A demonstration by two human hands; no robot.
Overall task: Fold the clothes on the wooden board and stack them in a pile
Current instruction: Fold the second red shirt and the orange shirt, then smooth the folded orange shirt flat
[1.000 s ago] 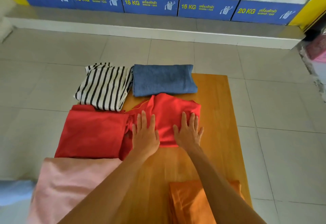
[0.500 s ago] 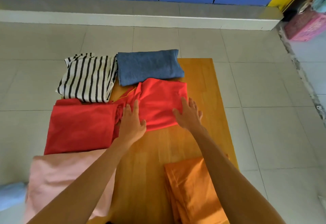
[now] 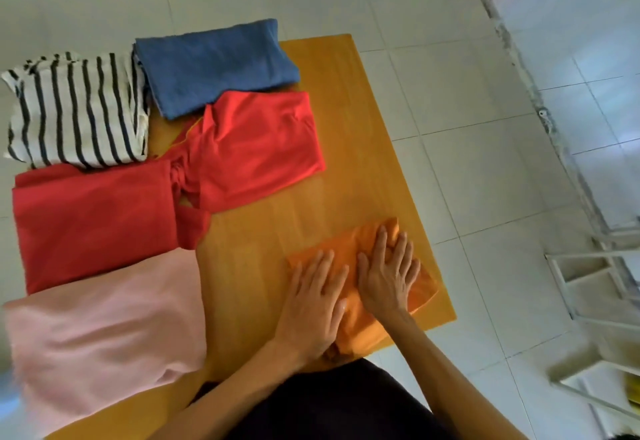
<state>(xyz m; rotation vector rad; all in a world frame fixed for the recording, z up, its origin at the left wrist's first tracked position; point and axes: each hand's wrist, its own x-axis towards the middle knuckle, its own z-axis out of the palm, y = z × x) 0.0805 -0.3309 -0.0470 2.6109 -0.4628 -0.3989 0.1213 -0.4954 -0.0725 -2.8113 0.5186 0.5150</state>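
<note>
Both hands, left (image 3: 313,304) and right (image 3: 389,275), press flat, grip apart, on the orange cloth (image 3: 367,322) at the board's (image 3: 346,121) near-right corner; a careless slide could push it off.

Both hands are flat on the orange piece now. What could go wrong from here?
The orange cloth lies at the wooden board's near right corner, so pressing or sliding with the left hand and right hand may push it off. The red garment looks bunched where it meets the other red piece; stacked so, the pile may lean.
</note>
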